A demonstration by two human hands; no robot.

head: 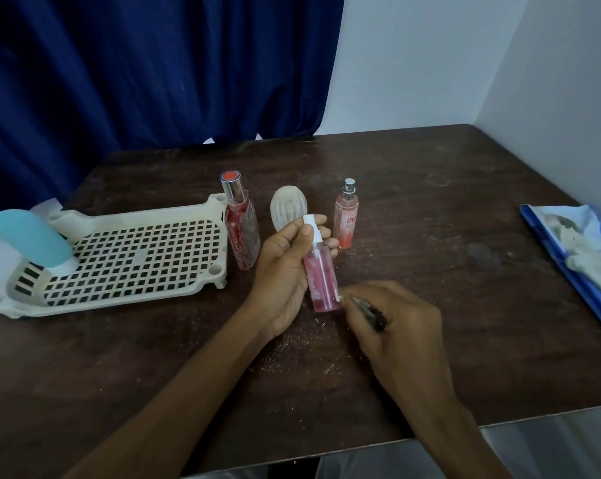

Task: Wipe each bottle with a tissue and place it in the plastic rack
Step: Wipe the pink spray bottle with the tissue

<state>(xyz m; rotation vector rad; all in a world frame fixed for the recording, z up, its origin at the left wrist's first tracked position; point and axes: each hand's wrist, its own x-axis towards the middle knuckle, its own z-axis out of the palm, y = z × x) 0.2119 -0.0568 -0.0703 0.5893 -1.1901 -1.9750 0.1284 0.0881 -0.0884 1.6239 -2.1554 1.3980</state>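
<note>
- The pink spray bottle [321, 271] was held near the middle of the table [447, 209]. Its long axis ran nearly upright, with the white nozzle up and away from the person and the base down toward them.
- The left hand [285, 271] gripped the bottle's upper half, fingers curled behind the neck and thumb across the front.
- The right hand [399, 326] was curled round a small dark object [373, 311] with a white tip touching the bottle's lower edge. Whether that tip was tissue could not be told.
- The plastic rack [119, 307] lay flat, well to the left of both hands, with a blue bottle [29, 236] already leaning in its far-left end.
- A tall red-capped bottle [242, 229] stood just beside the rack's right rim, between the rack and the left hand.
- A small labelled spray bottle [345, 219] stood just behind the held one.
- A blue tissue packet [575, 250] lay far right, on the right hand's side.
- In my judgement the left hand was nearer the rack and already had the bottle. Placing it would mean a leftward carry over or round the tall bottle.
</note>
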